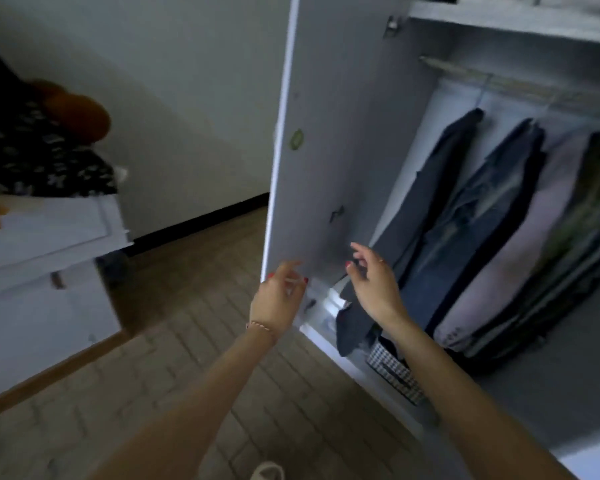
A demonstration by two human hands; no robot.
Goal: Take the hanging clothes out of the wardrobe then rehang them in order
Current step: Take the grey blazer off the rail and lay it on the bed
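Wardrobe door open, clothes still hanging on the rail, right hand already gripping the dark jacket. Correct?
Not quite. The head view shows the right hand open and empty, fingers loose, in front of the dark jacket, not gripping it. The rest holds: the wardrobe door is open and the clothes hang on the rail.

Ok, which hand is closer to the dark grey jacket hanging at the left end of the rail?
Right. The right hand reaches in beside the grey jacket's lower part; the left hand is farther left, at the open wardrobe door's edge.
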